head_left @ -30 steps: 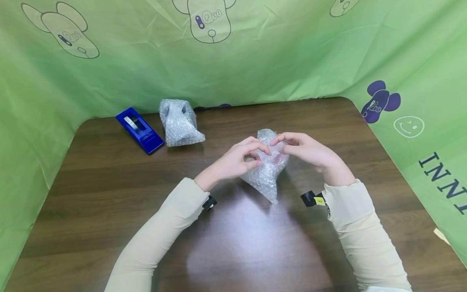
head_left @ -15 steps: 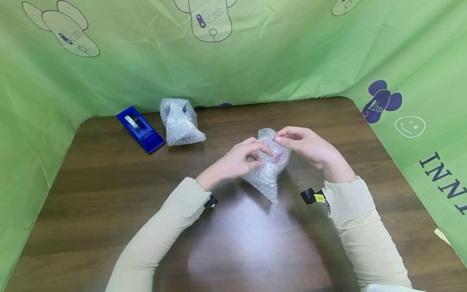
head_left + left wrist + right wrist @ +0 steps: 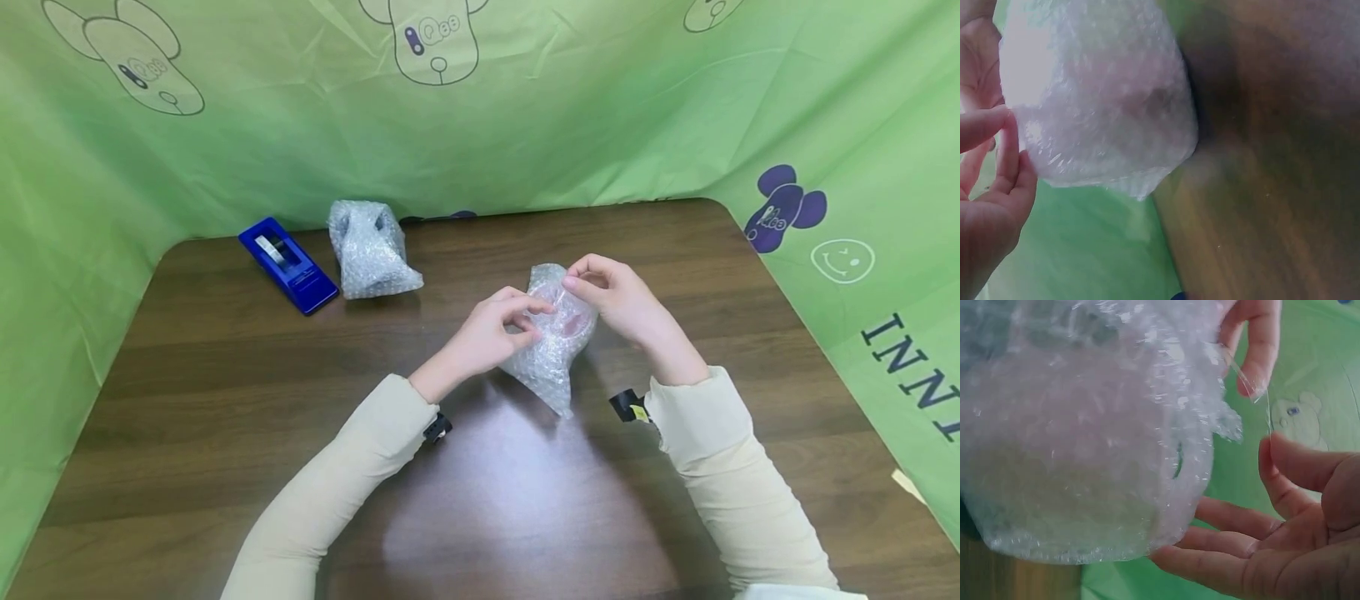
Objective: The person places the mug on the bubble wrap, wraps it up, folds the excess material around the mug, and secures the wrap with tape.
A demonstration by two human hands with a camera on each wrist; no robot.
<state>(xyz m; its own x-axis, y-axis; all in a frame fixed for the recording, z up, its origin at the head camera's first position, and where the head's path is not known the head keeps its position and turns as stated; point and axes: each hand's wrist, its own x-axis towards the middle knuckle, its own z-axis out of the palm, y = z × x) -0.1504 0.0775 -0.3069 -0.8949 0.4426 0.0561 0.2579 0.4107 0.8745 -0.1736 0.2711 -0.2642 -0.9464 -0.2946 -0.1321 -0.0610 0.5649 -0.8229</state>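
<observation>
A bubble-wrapped package (image 3: pixel 551 354) with a pinkish patch showing through stands on the brown table, and both hands are at its upper part. My left hand (image 3: pixel 487 333) has its fingers curled at the package's left side. In the left wrist view, the left thumb and fingers (image 3: pixel 1007 156) pinch at the edge of the bubble wrap (image 3: pixel 1104 112). My right hand (image 3: pixel 618 300) is at the upper right. Its thumb and index finger pinch a thin strip of clear tape (image 3: pixel 1269 415) in the right wrist view, where its other fingers touch the wrap. What is inside stays blurred.
A second bubble-wrapped package (image 3: pixel 371 250) stands at the back left. Beside it lies a blue box (image 3: pixel 307 287) with a window. Green printed cloth (image 3: pixel 570 108) hangs behind the table (image 3: pixel 225 392) and along its sides.
My right thumb and index finger have closed into a pinch at the package's upper right, and the right forearm has shifted slightly left. The left hand stays nearly in place.
</observation>
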